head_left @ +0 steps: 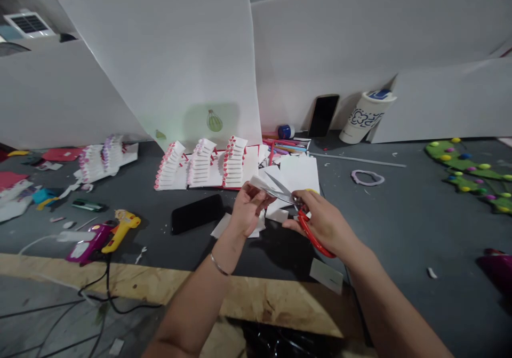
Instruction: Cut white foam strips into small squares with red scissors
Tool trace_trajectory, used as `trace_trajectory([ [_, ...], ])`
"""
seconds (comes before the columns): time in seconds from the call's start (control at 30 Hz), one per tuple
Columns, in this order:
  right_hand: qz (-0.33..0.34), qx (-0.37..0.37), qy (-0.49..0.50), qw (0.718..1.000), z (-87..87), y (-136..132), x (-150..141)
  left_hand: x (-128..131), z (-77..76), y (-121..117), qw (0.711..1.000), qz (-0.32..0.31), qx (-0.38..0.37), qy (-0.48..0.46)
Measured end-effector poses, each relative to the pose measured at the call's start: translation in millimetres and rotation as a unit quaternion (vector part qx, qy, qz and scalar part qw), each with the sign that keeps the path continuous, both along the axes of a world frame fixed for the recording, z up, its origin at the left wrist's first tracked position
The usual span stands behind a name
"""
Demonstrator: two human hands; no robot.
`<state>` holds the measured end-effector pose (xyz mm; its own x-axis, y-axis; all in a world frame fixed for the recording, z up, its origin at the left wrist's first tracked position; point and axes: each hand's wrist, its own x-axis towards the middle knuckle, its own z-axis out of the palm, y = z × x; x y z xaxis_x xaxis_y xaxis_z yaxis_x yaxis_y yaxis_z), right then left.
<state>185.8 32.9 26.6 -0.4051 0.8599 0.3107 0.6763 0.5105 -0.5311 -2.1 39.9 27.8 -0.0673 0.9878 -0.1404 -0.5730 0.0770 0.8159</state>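
My left hand point(248, 208) pinches a small piece of white paper point(262, 184) over the middle of the table. Red-handled scissors point(314, 235) are in my right hand point(320, 216), their blades apart and reaching to the paper. Whether the blades are cutting into it, I cannot tell. Behind my hands lie white sheets point(302, 172), and more paper scraps point(221, 225) are under and beside my left hand. Left of them, white cards bear rows of red-tipped white sticks point(234, 163). A black phone point(197, 214) lies flat left of my left hand.
A yellow glue gun point(121, 231) with cords sits at the front left. Against the back panel stand a second phone point(324, 115) and a patterned cup point(366, 117). Coloured pencils point(286, 147) lie behind the paper. Green cut-outs with pompoms point(466, 163) are at the right.
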Motion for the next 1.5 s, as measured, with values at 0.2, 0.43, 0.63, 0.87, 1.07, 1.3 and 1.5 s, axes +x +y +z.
trace_trajectory([
  [0.2,-0.018,0.023,-0.013,0.999,1.9,0.7,-0.2,2.2,-0.9,-0.1,1.000,-0.010,0.011,0.004],
  [0.43,-0.015,0.009,-0.020,1.000,5.3,-2.6,-0.5,0.6,0.9,-0.1,1.000,0.007,0.008,0.019],
  [0.63,-0.013,0.008,-0.032,0.999,3.7,-2.1,1.8,-3.1,0.7,1.8,0.999,0.017,0.012,0.031],
  [0.87,-0.015,0.007,-0.027,0.999,2.6,-1.2,3.1,-2.8,2.4,2.3,0.999,0.015,0.014,0.035],
  [1.07,-0.016,-0.006,-0.043,0.999,3.6,-2.2,3.6,-2.0,0.3,2.1,0.999,0.014,0.013,0.029],
  [1.3,0.006,-0.044,-0.016,0.999,5.9,-1.9,4.2,-1.4,-0.3,2.0,0.999,0.007,0.010,0.032],
  [1.5,0.075,-0.160,0.072,0.982,13.2,-6.5,6.1,0.3,4.5,-0.6,0.999,0.019,0.014,0.033],
])
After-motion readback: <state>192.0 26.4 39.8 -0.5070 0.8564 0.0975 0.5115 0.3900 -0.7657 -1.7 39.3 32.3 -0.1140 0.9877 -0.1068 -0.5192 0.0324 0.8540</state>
